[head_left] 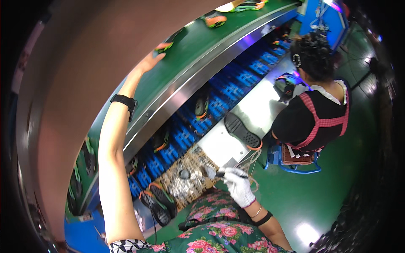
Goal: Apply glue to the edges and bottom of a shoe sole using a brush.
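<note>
My bare left hand (148, 63) is stretched far out over the green conveyor belt, its fingers at the near end of a dark shoe with orange and green trim (165, 45). The fingers look closed on that shoe, though part of the grip is hidden. Low over my lap, my right hand (238, 185) in a white glove is closed round the dark handle of a small tool with a flat greyish tip (210, 172). A dark round lump (184, 174) sits on the stained, shiny work surface (168, 185) beside the tip. A pair of dark shoes (158, 202) lies left of my lap.
A co-worker (314, 97) sits at the right on a blue-framed stool (295, 162), handling a shoe. A shoe lies sole up (241, 131) on the white bench (217, 145). Blue racks (217, 105) run under the belt's metal edge (190, 76). Other shoes (214, 20) ride the belt.
</note>
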`<state>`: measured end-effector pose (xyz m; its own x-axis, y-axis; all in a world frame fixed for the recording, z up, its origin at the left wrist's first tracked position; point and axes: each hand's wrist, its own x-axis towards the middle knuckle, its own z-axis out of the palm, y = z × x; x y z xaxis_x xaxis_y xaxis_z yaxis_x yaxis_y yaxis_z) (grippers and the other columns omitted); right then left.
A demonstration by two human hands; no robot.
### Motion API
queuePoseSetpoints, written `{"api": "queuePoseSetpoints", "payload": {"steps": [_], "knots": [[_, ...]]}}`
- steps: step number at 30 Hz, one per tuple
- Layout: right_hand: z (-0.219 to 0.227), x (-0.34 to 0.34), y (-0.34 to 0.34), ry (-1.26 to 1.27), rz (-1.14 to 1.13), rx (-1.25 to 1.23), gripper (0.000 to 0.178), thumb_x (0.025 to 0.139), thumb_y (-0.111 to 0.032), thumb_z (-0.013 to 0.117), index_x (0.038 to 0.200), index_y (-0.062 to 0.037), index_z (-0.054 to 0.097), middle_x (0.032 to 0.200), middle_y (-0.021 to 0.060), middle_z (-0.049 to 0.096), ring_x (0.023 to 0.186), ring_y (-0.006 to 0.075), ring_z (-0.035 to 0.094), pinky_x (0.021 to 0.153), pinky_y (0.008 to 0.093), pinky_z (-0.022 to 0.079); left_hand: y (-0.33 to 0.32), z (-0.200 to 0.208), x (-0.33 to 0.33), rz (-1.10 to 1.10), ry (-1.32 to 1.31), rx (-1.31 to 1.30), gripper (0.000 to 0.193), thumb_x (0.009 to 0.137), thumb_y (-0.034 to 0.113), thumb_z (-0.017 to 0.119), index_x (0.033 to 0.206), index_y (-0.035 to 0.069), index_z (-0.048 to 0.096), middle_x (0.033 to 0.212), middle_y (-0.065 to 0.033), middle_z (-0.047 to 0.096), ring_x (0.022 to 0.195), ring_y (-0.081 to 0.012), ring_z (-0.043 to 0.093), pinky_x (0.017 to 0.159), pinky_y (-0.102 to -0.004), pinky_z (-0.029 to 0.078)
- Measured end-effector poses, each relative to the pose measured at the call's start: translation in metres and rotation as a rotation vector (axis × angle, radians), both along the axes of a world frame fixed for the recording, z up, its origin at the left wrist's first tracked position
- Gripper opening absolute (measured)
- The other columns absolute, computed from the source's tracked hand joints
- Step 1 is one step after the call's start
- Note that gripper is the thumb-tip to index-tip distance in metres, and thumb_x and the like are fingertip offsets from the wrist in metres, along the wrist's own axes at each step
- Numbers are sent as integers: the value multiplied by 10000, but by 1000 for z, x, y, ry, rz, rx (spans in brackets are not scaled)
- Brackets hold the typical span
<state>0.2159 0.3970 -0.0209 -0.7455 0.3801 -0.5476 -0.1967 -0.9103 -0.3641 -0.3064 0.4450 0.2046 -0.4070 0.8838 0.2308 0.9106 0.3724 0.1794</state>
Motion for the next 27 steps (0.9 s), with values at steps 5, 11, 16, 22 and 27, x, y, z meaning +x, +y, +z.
{"api": "queuePoseSetpoints", "payload": {"steps": [5,11,16,22,27], "knots": [[9,2,5,-14,-12,52,187,884,71,655,1030,2,749,1135,178,749,939,202,721,749,262,579,6,-33,-78,280,20,-124,773,905,410,760,1502,23,457,1395,-264,601,1313,-414,561,1099,-464,441],[20,-6,24,14,-23,38,175,879,65,690,1035,6,746,1078,143,761,806,155,685,691,245,544,-103,-21,-34,194,-727,275,537,912,246,786,1363,38,581,1283,-123,651,1262,-253,605,967,-403,565],[31,-14,32,117,126,92,191,921,24,672,1097,15,747,1135,125,756,838,117,670,729,228,522,-256,-17,65,197,-827,642,473,999,197,682,1404,16,516,1338,-119,610,1239,-260,620,1034,-453,544],[40,-24,27,160,288,122,176,936,14,660,1085,5,751,1171,132,747,909,113,686,749,217,525,-334,-53,247,622,-620,943,522,976,13,607,1472,33,447,1518,-132,438,1332,-276,547,1013,-490,592],[54,-30,32,207,251,60,190,917,34,658,1087,28,742,1197,179,732,857,143,690,750,244,567,-292,-106,263,605,-903,1156,711,872,7,681,1527,64,409,1425,-115,541,1267,-239,591,1082,-365,467]]}}
